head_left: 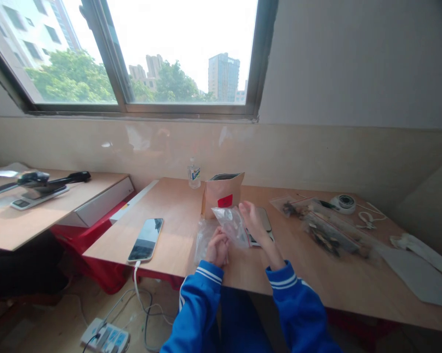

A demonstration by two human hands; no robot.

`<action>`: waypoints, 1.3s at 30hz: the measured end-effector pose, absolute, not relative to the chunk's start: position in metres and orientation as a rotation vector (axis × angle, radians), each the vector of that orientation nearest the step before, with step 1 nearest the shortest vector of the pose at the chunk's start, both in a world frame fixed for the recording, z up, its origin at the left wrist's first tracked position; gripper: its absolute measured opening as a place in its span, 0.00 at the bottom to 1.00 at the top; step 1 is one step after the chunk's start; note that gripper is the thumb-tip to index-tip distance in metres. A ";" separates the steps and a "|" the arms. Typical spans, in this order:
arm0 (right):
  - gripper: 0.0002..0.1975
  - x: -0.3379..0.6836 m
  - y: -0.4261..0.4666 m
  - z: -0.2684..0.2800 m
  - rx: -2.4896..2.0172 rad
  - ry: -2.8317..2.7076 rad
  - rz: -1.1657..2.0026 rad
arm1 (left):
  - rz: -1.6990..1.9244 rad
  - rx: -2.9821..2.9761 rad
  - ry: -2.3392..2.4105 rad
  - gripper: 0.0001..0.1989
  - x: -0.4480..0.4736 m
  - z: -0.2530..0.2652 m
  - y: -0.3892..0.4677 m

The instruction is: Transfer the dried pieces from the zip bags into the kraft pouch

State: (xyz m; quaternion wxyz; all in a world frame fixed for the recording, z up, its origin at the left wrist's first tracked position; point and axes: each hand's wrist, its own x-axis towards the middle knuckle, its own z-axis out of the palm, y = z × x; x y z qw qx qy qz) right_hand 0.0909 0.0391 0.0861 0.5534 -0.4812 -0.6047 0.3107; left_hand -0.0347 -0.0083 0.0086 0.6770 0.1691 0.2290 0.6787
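Left hand (217, 247), curled loosely, rests on the table (177, 206) and pinches the lower end of a clear plastic bag (231, 224). Right hand (253, 220), fingers half open, grips the same bag along its right edge. The bag is held between the two hands just above the table, its long axis running from lower right to upper left, with the upper end pointing away towards the wall. A second clear bag (203, 238) lies flat beneath the left hand. Behind the hands stands a brown paper pouch (223, 193), upright with its mouth open; a small bottle (193, 174) stands to its left. A phone (146, 239) lies further left, cable attached. Bagged parts (324, 230) lie well to the right.
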 end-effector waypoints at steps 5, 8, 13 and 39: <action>0.22 0.117 0.001 0.069 -1.023 -1.387 1.115 | 1.371 0.613 0.558 0.08 -0.024 0.009 -0.016; 0.25 0.140 -0.009 0.074 -1.064 -1.235 1.007 | 1.234 0.892 0.636 0.06 -0.022 0.027 -0.023; 0.25 0.171 -0.019 0.082 -1.096 -1.186 0.953 | 1.209 1.077 0.735 0.04 -0.011 0.070 -0.036; 0.26 0.117 -0.048 0.064 -1.489 -1.478 0.610 | 1.071 1.515 1.386 0.22 -0.005 0.069 -0.073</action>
